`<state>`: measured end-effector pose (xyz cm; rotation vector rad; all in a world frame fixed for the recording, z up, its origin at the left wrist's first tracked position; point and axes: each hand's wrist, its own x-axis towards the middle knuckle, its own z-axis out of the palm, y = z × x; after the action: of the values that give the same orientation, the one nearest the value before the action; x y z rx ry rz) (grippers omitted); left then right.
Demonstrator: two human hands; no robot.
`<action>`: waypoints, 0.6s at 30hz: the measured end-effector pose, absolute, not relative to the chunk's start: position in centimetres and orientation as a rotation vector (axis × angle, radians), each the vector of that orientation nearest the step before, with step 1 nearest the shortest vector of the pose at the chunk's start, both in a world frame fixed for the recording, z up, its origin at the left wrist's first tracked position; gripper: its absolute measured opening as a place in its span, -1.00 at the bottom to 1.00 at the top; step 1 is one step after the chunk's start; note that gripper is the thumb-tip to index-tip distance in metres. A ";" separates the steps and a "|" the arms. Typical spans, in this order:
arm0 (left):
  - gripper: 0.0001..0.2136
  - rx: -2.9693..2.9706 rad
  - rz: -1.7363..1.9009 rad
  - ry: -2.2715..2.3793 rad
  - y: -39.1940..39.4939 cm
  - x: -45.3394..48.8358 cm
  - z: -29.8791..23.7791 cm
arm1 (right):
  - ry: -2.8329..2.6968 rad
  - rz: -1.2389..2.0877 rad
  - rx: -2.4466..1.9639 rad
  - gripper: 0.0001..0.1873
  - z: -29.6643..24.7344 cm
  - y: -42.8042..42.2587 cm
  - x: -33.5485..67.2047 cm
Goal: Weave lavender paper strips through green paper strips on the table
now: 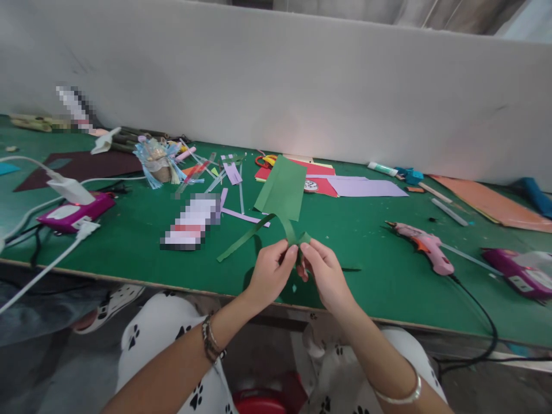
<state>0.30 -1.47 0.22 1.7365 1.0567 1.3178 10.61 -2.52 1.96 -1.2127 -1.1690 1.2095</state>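
Both of my hands meet above the near edge of the green table (371, 253). My left hand (269, 275) and my right hand (324, 275) each pinch the lower end of a green paper piece (282, 190). The paper rises from my fingers as a broad sheet, and a long narrow green strip (241, 238) of it trails down to the left onto the table. My fingers are closed on the paper, thumbs nearly touching. A beaded bracelet circles my left wrist and a silver bangle my right.
A pink glue gun (425, 246) lies right of my hands, its black cord running off the table edge. Red and lilac paper sheets (345, 184) lie behind the green sheet. Paper strips, a ribbon bundle (155, 161), purple devices (75, 213) and white cables sit to the left.
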 end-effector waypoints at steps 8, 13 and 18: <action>-0.70 1.830 1.332 1.078 -1.4 0.0 0.4 | -1.395 1.091 -1.203 -0.63 2.5 -2.8 10.9; -0.69 1.672 1.268 1.014 -1.5 0.2 0.2 | -1.247 1.226 -1.196 -0.64 2.4 -2.6 10.8; -0.63 1.436 1.268 1.000 -2.0 0.7 0.4 | -1.078 1.266 -1.166 -0.63 1.9 -2.9 10.2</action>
<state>0.71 -1.97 0.40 1.4363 1.0001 1.2676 10.15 -2.87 1.86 -1.1659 -1.0777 1.2663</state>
